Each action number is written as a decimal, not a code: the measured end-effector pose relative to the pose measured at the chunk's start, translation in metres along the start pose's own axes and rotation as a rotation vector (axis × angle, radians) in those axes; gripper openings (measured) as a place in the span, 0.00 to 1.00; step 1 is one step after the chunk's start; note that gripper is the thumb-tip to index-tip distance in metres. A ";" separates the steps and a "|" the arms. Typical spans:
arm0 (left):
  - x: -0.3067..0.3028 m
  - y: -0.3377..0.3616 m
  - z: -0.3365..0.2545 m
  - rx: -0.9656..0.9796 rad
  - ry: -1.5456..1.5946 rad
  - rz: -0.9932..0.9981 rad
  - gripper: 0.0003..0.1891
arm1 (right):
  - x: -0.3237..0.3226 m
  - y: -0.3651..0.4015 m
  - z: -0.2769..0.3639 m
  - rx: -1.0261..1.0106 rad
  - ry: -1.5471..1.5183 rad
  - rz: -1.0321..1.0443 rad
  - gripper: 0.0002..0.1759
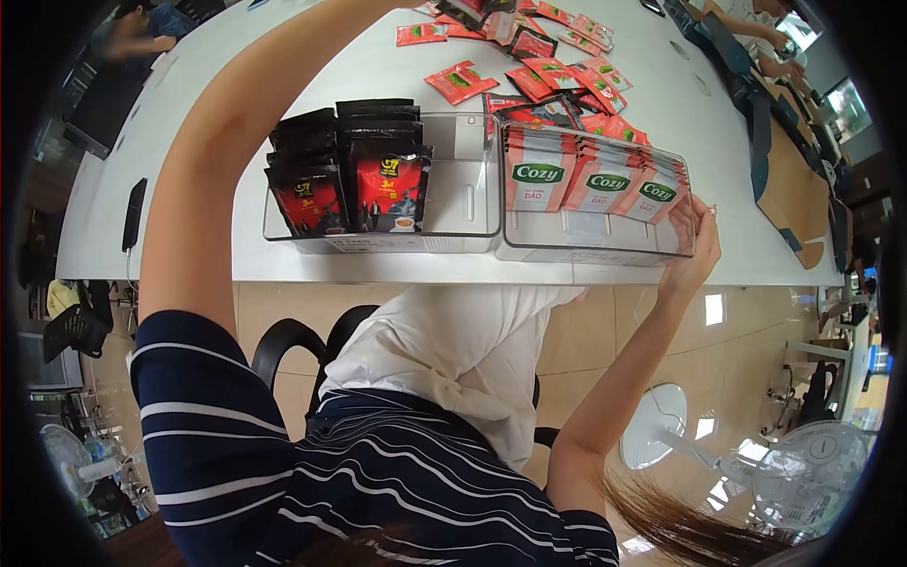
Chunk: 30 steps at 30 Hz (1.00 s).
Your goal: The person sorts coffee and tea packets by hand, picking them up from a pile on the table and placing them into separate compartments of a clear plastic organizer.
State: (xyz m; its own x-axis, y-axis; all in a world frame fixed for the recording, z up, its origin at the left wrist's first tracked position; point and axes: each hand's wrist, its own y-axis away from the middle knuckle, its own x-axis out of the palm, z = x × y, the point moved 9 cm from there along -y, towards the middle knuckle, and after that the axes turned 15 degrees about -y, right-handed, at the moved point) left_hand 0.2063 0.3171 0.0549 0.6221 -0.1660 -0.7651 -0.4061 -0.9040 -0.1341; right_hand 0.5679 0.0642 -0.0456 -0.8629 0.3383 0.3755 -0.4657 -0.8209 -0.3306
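My right hand (696,241) grips the right end wall of a clear plastic box (586,248), fingers curled against it. Rows of pink Cozy tea sachets (607,181) stand upright inside. Left of it, touching, is another clear box (460,194), holding rows of black and red G7 coffee sachets (390,189) in its left part. My left hand (408,4) reaches to the far side of the table and is mostly cut off by the top edge. It is beside dark sachets (465,11); its fingers are hidden, so I cannot make out its hold.
Loose red and pink sachets (460,82) lie in a heap behind the boxes on the white table (312,57). A dark phone-like object (135,213) with a cable is at the left edge. Open cardboard (789,180) lies right. Other people sit at the far corners.
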 end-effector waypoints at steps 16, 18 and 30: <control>0.002 0.048 0.079 -0.379 0.303 -0.058 0.19 | -0.003 0.000 -0.003 0.018 -0.037 0.020 0.22; -0.002 0.046 0.091 -0.400 0.332 -0.117 0.17 | -0.003 0.000 -0.002 0.019 -0.035 0.030 0.21; -0.060 0.139 0.057 -0.207 1.020 -0.558 0.10 | -0.003 0.002 0.001 -0.024 -0.057 0.008 0.20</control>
State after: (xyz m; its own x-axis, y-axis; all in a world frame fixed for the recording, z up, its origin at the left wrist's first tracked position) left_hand 0.0748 0.2239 0.0464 0.9643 0.1190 0.2367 0.1492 -0.9822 -0.1139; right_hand 0.5702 0.0608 -0.0462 -0.8543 0.3046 0.4211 -0.4641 -0.8119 -0.3542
